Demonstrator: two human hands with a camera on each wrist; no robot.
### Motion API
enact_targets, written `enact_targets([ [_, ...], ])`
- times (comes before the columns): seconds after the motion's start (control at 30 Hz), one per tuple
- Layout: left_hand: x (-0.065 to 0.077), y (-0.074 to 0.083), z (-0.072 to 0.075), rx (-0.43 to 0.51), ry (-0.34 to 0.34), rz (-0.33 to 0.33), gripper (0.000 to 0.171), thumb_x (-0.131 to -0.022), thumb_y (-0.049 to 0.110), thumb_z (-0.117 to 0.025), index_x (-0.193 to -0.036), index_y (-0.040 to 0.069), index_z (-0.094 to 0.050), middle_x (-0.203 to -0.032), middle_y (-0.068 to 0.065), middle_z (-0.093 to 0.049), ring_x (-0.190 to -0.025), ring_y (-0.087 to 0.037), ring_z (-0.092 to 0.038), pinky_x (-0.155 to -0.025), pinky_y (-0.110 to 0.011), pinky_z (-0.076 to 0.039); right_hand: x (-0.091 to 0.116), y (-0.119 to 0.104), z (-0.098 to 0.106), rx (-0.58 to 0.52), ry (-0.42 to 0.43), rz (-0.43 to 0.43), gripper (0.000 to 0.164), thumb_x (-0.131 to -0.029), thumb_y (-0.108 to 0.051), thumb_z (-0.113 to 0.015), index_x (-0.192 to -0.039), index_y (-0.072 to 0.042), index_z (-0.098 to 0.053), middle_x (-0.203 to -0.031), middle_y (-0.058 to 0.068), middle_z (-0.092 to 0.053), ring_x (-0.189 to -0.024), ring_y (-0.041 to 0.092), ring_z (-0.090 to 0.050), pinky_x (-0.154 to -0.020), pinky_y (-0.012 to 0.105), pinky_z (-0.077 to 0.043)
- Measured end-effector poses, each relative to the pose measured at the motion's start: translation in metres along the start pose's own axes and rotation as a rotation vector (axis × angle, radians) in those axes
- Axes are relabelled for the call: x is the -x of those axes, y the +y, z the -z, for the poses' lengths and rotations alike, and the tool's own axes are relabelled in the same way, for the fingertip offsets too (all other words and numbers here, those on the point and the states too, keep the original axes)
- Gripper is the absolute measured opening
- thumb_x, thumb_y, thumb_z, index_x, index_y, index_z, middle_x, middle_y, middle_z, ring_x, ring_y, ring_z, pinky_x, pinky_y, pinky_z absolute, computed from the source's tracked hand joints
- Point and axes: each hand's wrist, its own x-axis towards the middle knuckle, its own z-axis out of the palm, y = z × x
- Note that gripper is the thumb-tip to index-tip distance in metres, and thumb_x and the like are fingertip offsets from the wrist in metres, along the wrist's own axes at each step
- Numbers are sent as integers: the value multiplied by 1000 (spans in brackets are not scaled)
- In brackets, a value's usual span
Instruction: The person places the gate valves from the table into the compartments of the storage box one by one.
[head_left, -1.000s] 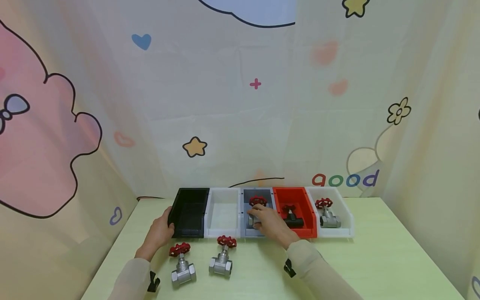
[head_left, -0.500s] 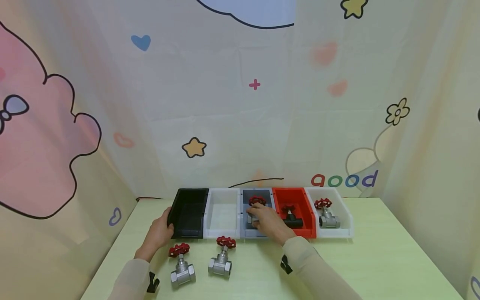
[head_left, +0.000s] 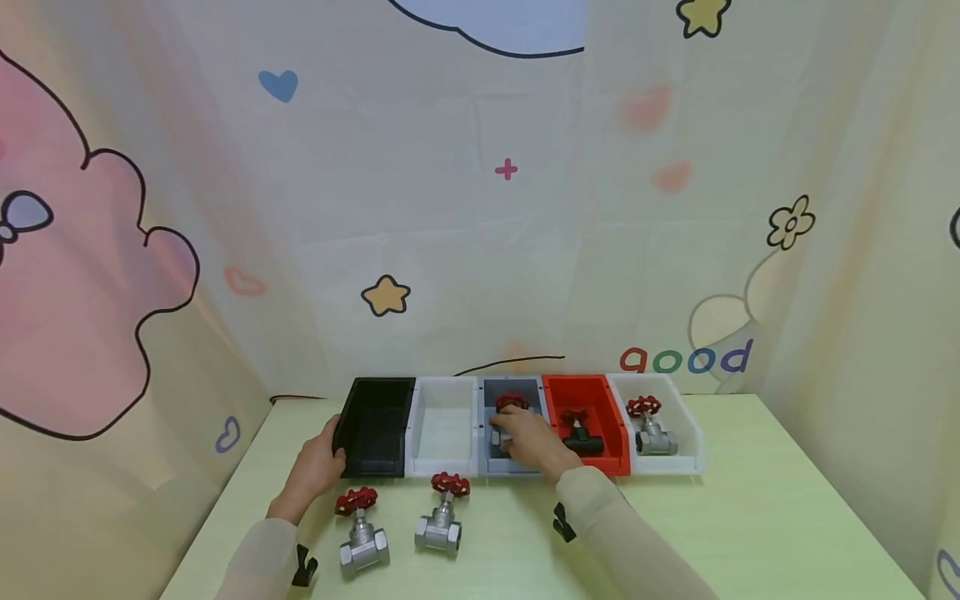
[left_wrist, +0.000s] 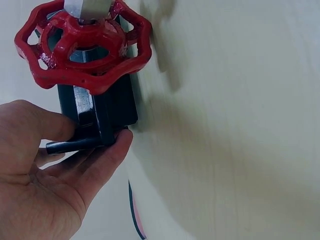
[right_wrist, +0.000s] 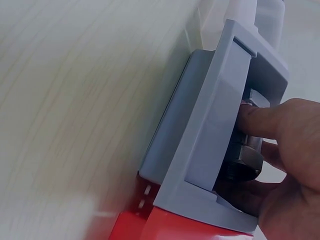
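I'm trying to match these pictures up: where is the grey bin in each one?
Head: the grey bin is below centre, the middle one of the row, with the right hand over it.
Left wrist: not in it.
Right wrist: the grey bin slants through the middle.
Shared landmark, head and right wrist only: the red bin beside it, bottom edge in the latter.

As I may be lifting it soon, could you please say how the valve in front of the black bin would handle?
The valve is probably heavy for its size, given its silvery metallic body. Its flat-sided ends and red handwheel should discourage rolling.
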Motion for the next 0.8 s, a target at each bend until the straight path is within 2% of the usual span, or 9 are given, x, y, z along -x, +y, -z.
enact_targets([
  [0.13, 0, 0, 0, 1, 5, -4, 64, -94, 6, -51, -150, -7, -24, -125, -38, -57, -84, -31, -61, -65, -39, -49, -1, -1, 1, -6, -14, -5, 47, -85, -12, -75, -131, -13, -64, -130, 7, -62, -117, 27, -61, -101, 46, -49],
  [0.37, 1, -1, -3, -7, 23, -14, 62, -95, 6, -50, -150, -6, -25, -129, -39, -55, -106, -44, -63, -83, -53, -52, -1, 0, 3, -12, -34, 2, 47, -85, -12, -75, -131, -13, -64, -132, 8, -62, -118, 28, -61, -101, 46, -49],
  [0.63, 0, -2, -3, -5, 18, -11, 62, -95, 6, -50, -151, -6, -24, -131, -38, -53, -109, -45, -61, -86, -55, -51, -1, -2, 5, -27, -60, -22, 47, -84, -10, -76, -130, -13, -65, -132, 7, -62, -119, 26, -60, -101, 44, -49],
  [0.8, 0, -2, -3, 5, 15, -3, 63, -95, 6, -50, -151, -6, -24, -131, -38, -53, -109, -44, -61, -86, -55, -51, -1, -3, 4, 23, -68, -9, 42, -83, -9, -77, -123, -13, -69, -124, 5, -65, -112, 24, -62, -98, 42, -51],
])
